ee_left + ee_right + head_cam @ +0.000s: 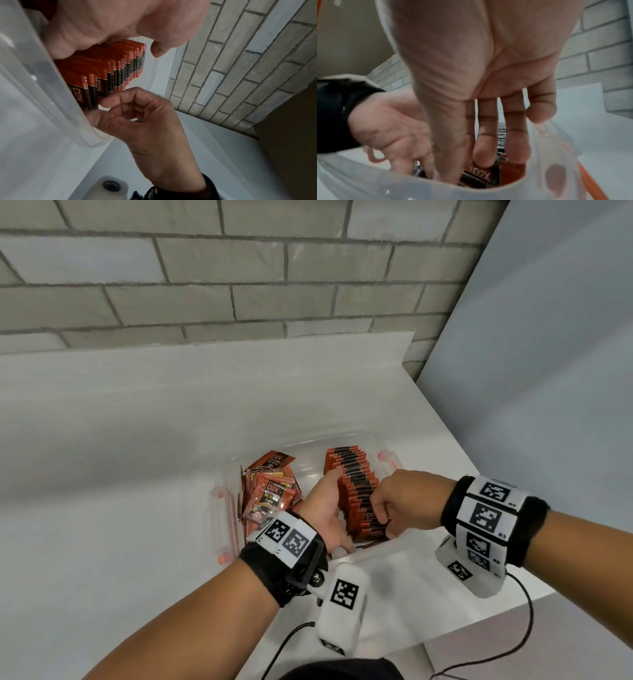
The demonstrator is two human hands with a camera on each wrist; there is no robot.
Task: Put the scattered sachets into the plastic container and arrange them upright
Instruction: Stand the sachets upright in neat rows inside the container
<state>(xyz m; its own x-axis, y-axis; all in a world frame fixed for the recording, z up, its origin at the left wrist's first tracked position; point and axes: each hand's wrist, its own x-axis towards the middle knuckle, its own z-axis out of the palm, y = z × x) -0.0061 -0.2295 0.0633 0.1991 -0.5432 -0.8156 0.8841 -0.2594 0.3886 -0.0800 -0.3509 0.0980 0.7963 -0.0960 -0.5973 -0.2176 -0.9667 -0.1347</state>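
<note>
A clear plastic container (pixel 310 438) with orange latches sits on the white counter. A row of red-and-black sachets (pixel 356 474) stands upright along its right side. More sachets (pixel 270 491) lie in a loose pile at its left end. My left hand (pixel 325 505) is inside the container, fingers straight, pressed flat along the left side of the row (pixel 120 65). My right hand (pixel 383 517) has curled fingers and pinches the nearest sachets (pixel 481 175) at the row's front end, thumb in front and fingers on top (pixel 484 152).
A grey brick wall (pixel 239 285) rises behind the white counter (pixel 120 440). A pale panel (pixel 548 371) bounds the right side. The counter's front edge (pixel 513 611) runs close below my right wrist. Camera cables hang off the front.
</note>
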